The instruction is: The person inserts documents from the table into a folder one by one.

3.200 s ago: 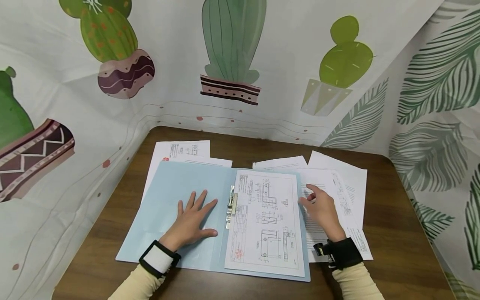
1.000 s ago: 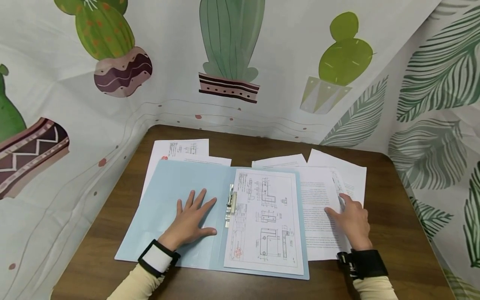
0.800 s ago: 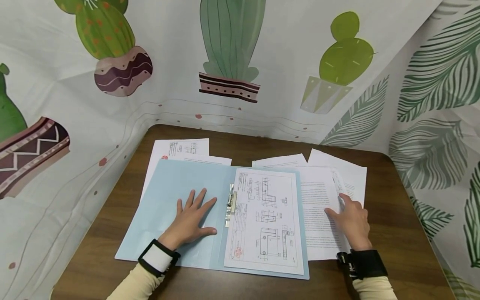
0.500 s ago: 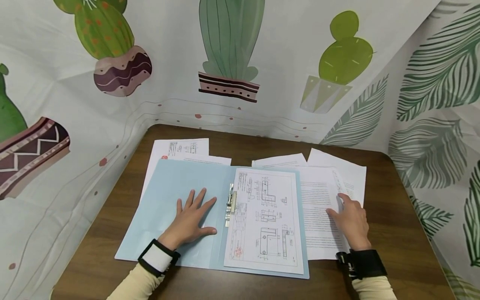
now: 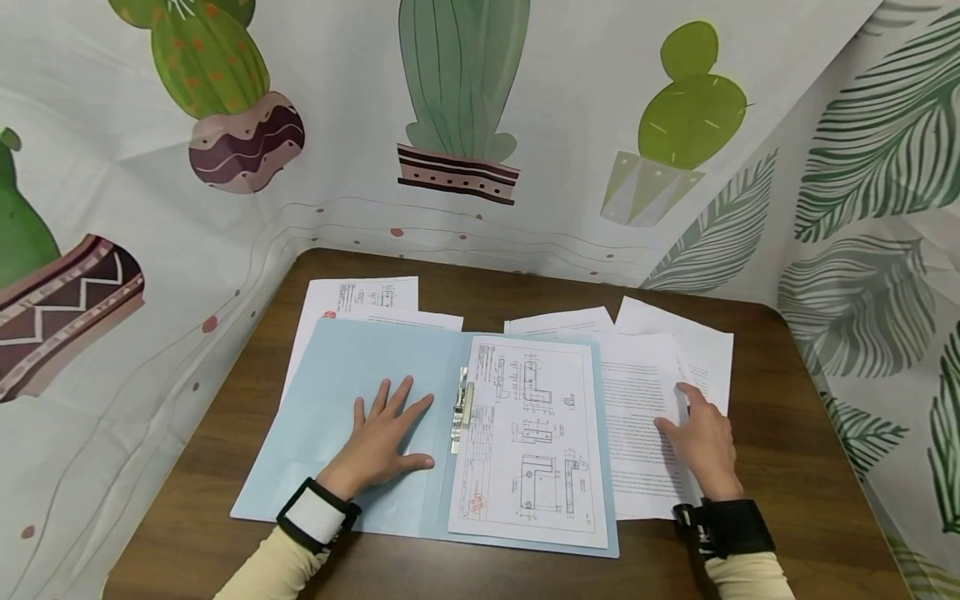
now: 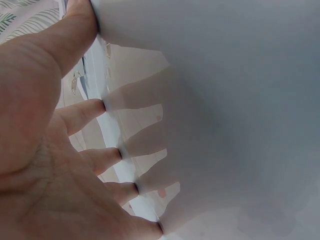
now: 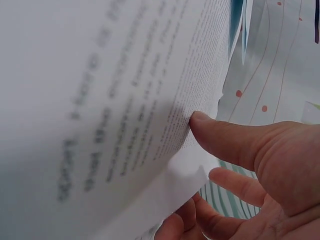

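A light blue folder [image 5: 360, 354] lies spread flat on the wooden table, with a metal clip [image 5: 462, 412] along its spine. On its right half is a stack topped by a technical drawing [image 5: 547, 433] with a red stamp. My left hand [image 5: 377, 448] rests on the folder's left cover, fingers spread wide. Right of the folder, my right hand [image 5: 705, 442] pinches the edge of a sheet of printed text [image 5: 637, 446]. In the right wrist view the thumb [image 7: 215, 132] presses on this sheet's face, with the other fingers curled by the paper's edge.
More loose sheets [image 5: 716, 333] lie beneath the text sheet at the right. Others [image 5: 322, 304] stick out behind the folder at the upper left. The table's [image 5: 465, 575] back edge meets a hanging cloth [image 5: 570, 233] printed with cacti and leaves.
My right hand has moved from the folder's right edge rightward to the outer edge of the loose papers. Lately the text sheet's edge has shifted slightly right. The left hand stays put.
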The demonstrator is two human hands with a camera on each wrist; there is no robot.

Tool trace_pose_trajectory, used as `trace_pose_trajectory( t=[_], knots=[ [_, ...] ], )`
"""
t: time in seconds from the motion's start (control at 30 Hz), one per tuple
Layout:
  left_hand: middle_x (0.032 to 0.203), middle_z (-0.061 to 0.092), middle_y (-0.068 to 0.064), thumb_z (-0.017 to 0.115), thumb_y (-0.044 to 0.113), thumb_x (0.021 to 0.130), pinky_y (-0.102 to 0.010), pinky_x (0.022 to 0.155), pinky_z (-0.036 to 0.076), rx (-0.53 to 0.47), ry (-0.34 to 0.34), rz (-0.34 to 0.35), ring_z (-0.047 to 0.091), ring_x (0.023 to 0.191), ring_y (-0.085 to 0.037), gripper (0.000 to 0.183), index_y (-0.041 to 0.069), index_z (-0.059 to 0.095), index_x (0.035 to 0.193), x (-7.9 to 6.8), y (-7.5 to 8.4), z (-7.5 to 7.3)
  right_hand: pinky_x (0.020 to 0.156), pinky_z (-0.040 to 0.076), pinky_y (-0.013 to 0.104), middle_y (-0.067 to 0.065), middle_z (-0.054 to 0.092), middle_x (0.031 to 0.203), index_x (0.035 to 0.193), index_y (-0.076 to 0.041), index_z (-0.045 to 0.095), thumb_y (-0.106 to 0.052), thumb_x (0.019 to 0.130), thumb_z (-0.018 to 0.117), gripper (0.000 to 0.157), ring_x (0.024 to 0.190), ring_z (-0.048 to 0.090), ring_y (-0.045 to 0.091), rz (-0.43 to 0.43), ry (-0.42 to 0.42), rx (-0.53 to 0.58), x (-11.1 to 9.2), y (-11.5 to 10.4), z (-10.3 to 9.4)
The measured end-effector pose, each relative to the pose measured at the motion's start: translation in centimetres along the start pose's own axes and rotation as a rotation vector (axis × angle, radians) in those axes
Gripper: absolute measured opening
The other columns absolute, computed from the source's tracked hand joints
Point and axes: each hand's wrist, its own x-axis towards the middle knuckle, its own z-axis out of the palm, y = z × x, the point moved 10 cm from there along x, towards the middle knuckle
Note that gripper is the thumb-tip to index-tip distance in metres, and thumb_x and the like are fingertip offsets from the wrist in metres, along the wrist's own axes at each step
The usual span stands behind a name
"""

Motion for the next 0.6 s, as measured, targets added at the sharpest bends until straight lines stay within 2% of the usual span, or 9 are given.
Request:
trace_pose_trajectory(
  t=[0.17, 0.27, 0.4, 0.6],
  knots=[
    [0.165, 0.026, -0.025, 0.087, 0.053, 0.075, -0.084, 0.107, 0.01, -0.008, -0.001, 0.002, 0.012, 0.151, -0.056, 0.095, 0.012, 0.05, 0.153, 0.0, 0.1, -0.2, 0.067, 0.049, 0.053, 0.039, 0.052, 0.138, 0.16, -0.002, 0.026, -0.017, 0.09, 0.079, 0.09, 0.114, 0.058, 0.056, 0.043, -0.024, 0.012, 0.1, 0.5, 0.1],
    [0.165, 0.026, -0.025, 0.087, 0.053, 0.075, -0.084, 0.107, 0.01, -0.006, -0.001, 0.0, 0.012, 0.151, -0.056, 0.095, 0.013, 0.05, 0.153, 0.0, 0.1, -0.2, 0.069, 0.049, 0.056, 0.039, 0.051, 0.139, 0.159, 0.001, 0.026, -0.019, 0.09, 0.079, 0.089, 0.114, 0.057, 0.058, 0.058, -0.033, 0.018, 0.1, 0.7, 0.1],
    [0.165, 0.027, -0.025, 0.087, 0.053, 0.075, -0.084, 0.107, 0.01, -0.007, 0.001, -0.002, 0.012, 0.151, -0.056, 0.095, 0.013, 0.05, 0.153, 0.0, 0.1, -0.2, 0.069, 0.048, 0.055, 0.039, 0.057, 0.13, 0.151, 0.008, 0.039, -0.017, 0.092, 0.075, 0.073, 0.107, 0.061, 0.056, 0.062, -0.03, 0.029, 0.0, 0.9, -0.1],
    [0.166, 0.026, -0.024, 0.087, 0.054, 0.075, -0.084, 0.108, 0.009, 0.001, -0.005, -0.002, 0.012, 0.151, -0.056, 0.096, 0.014, 0.05, 0.153, 0.1, 0.0, 0.0, 0.068, 0.043, 0.049, 0.033, 0.063, 0.115, 0.132, 0.009, 0.057, -0.014, 0.098, 0.064, 0.042, 0.093, 0.06, 0.046, 0.092, -0.004, 0.047, -0.1, 1.4, -0.5]
  ],
)
